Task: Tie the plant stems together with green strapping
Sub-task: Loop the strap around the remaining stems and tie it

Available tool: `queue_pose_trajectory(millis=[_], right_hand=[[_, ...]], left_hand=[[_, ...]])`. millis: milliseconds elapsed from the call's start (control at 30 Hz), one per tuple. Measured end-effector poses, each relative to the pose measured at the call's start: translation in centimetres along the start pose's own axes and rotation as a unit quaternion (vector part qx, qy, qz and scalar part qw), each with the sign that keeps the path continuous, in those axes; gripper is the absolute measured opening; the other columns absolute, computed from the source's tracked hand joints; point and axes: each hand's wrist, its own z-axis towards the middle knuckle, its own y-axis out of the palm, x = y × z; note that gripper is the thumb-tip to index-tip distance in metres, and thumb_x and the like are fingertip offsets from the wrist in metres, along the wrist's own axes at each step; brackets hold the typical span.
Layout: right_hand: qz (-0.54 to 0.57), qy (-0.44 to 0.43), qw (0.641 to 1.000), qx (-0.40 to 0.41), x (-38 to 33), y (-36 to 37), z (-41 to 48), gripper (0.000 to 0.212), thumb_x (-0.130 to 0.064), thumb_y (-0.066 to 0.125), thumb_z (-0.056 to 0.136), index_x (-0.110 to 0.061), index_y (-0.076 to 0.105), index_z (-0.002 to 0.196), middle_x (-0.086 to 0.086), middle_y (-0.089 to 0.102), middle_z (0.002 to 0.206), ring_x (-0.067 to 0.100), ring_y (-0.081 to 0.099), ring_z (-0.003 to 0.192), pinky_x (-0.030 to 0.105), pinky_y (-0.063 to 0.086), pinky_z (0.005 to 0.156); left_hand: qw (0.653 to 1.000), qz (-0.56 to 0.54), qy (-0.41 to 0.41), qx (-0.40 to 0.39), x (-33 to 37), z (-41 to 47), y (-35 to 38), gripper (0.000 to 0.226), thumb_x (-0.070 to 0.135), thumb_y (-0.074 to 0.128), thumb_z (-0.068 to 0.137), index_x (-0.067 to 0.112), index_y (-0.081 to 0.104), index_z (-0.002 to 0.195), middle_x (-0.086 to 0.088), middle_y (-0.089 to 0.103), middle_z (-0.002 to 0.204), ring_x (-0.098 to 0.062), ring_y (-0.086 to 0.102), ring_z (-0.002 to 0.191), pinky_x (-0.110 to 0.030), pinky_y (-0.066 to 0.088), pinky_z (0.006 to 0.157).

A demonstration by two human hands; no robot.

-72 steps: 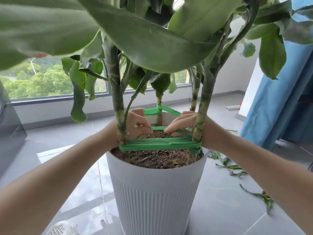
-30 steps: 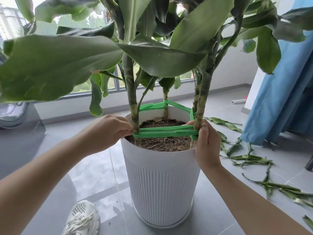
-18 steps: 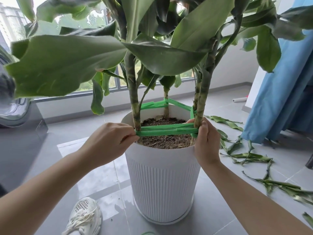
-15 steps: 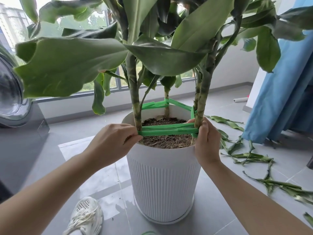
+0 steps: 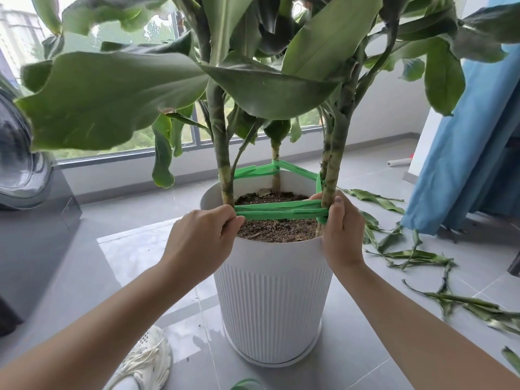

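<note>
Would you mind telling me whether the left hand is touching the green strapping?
Touching. The head view shows the left hand pinching the green strapping in its curled fingers, with no gap between them.

No words, numbers, labels or signs can be read anywhere, not on the white pot (image 5: pixel 270 305), the shoe (image 5: pixel 146 358) or the blue curtain (image 5: pixel 464 164).

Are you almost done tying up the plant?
Nearly. Done: the green strap runs round the left stem, back stem and right stem. In hand: the left hand pinches its front stretch, the right hand grips it at the right stem. Left: no knot shows, so probably tying off.
</note>
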Motion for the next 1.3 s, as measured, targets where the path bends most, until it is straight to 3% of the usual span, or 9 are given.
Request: queue_pose_trajectory(millis=[200,400,600,767,867,967,1067,1133,1300], right_hand=[[-0.006,-0.003,1.000,0.004,-0.1,-0.1,-0.1,0.045,-0.028,0.021,0.087,-0.022,0.064,0.081,0.002,0.050,0.053,0.016,0.048,0.055,0.026,0.032,0.054],[-0.010,-0.005,1.000,0.003,-0.1,0.0,0.0,0.048,-0.028,0.020,0.088,-0.015,0.066,0.081,0.009,0.052,0.053,0.024,0.051,0.056,0.032,0.039,0.056],[-0.012,0.001,1.000,0.005,-0.4,-0.1,-0.1,0.045,-0.028,0.020,0.087,-0.018,0.064,0.080,-0.002,0.050,0.053,0.020,0.049,0.056,0.029,0.035,0.058],[-0.023,-0.006,1.000,-0.001,-0.5,-0.2,-0.1,0.050,-0.028,0.018,0.087,-0.014,0.066,0.082,0.007,0.055,0.054,0.012,0.048,0.055,0.025,0.033,0.055],[-0.025,-0.004,0.999,-0.025,-0.5,-0.5,-0.1,0.051,-0.028,0.018,0.090,-0.010,0.065,0.085,0.011,0.058,0.061,0.016,0.051,0.059,0.029,0.040,0.058],[-0.019,-0.001,0.999,-0.036,-1.0,-0.6,-0.5,0.042,-0.021,0.022,0.095,-0.009,0.062,0.098,0.016,0.065,0.092,0.024,0.057,0.088,0.045,0.048,0.083],[-0.034,0.074,0.995,-0.062,-2.9,-0.5,-2.3,0.048,-0.038,0.025,0.095,-0.033,0.028,0.142,0.004,0.025,0.155,0.013,0.018,0.144,0.038,0.015,0.118],[-0.061,0.137,0.986,-0.075,-4.3,-0.2,-3.9,0.072,-0.047,0.031,0.088,-0.027,0.003,0.151,-0.004,-0.004,0.161,0.009,-0.006,0.146,0.033,0.000,0.118],[-0.052,0.315,0.944,-0.077,-7.5,1.5,-5.4,0.087,-0.022,0.052,0.092,-0.009,-0.012,0.150,0.011,-0.016,0.158,0.024,-0.016,0.145,0.037,-0.010,0.117]], left_hand=[[0.999,-0.021,-0.025,-0.001,1.3,-0.2,0.7,0.024,0.031,0.046,0.094,0.019,0.060,0.079,0.003,0.057,0.059,-0.028,0.055,0.058,-0.037,0.046,0.053],[0.998,0.008,-0.059,0.019,2.1,0.1,1.3,0.027,0.034,0.051,0.092,0.018,0.060,0.072,0.003,0.054,0.055,-0.029,0.054,0.059,-0.032,0.041,0.052],[0.996,0.014,-0.080,0.021,2.4,0.5,1.5,0.038,0.040,0.056,0.089,0.024,0.046,0.056,0.005,0.045,0.046,-0.022,0.045,0.051,-0.028,0.032,0.048],[0.998,-0.049,-0.003,0.036,2.6,0.4,1.4,0.023,0.044,0.057,0.088,0.028,0.069,0.078,0.010,0.057,0.052,-0.012,0.054,0.053,-0.029,0.047,0.052],[0.992,-0.078,0.094,0.021,0.6,-0.6,0.7,0.024,0.047,0.053,0.087,0.025,0.063,0.081,0.021,0.051,0.060,-0.001,0.048,0.051,-0.025,0.045,0.048],[0.995,-0.027,0.083,0.040,-2.9,-1.7,-0.3,0.033,0.054,0.053,0.084,0.022,0.051,0.089,0.020,0.048,0.080,-0.003,0.049,0.065,-0.022,0.048,0.059],[0.997,0.036,0.056,-0.043,-5.5,-1.1,-1.1,0.051,0.064,0.052,0.078,0.025,0.051,0.110,0.005,0.056,0.121,-0.014,0.050,0.113,-0.033,0.040,0.095],[0.987,0.049,0.071,-0.134,-6.2,0.2,-1.2,0.057,0.071,0.044,0.075,0.030,0.057,0.113,0.010,0.054,0.131,-0.011,0.039,0.131,-0.039,0.034,0.104],[0.987,-0.059,0.042,-0.146,-6.4,1.5,-0.1,0.068,0.088,0.039,0.063,0.028,0.067,0.076,0.013,0.063,0.082,-0.008,0.050,0.093,-0.034,0.046,0.077]])
